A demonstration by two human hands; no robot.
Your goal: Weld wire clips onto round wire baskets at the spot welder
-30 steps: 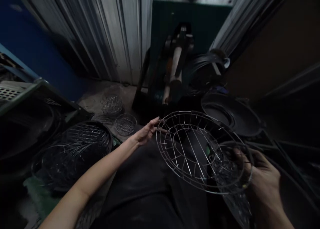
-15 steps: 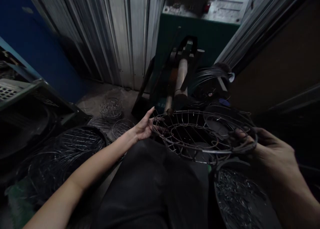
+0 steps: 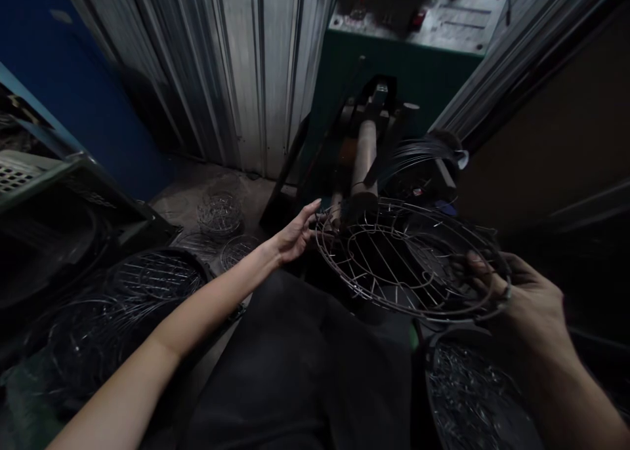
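A round wire basket (image 3: 394, 286) with a grid bottom hangs between my two hands in front of a green machine (image 3: 413, 69). At its left rim my left hand (image 3: 296, 235) is closed on the wire, thumb up and fingers beneath. My right hand (image 3: 524, 285) grips the right rim, its fingers reaching in through the wires. The basket's far rim lies at the end of the machine's metal cylinder (image 3: 365, 158); whether they touch I cannot tell. Bent wire pieces (image 3: 472, 397) fill a dark round tub (image 3: 433, 371) below my right hand.
Wire baskets (image 3: 220, 212) are stacked on the floor to the left. A dark tub of wire grids (image 3: 157, 274) and a green plastic crate (image 3: 73, 181) stand nearer. Wire strands (image 3: 423, 149) stick out beside the cylinder. A corrugated metal wall (image 3: 241, 76) rises behind.
Both hands still hold the basket. It has tilted, so its grid bottom shows more, and its far rim has come up to the cylinder's end. The camera view has shifted slightly.
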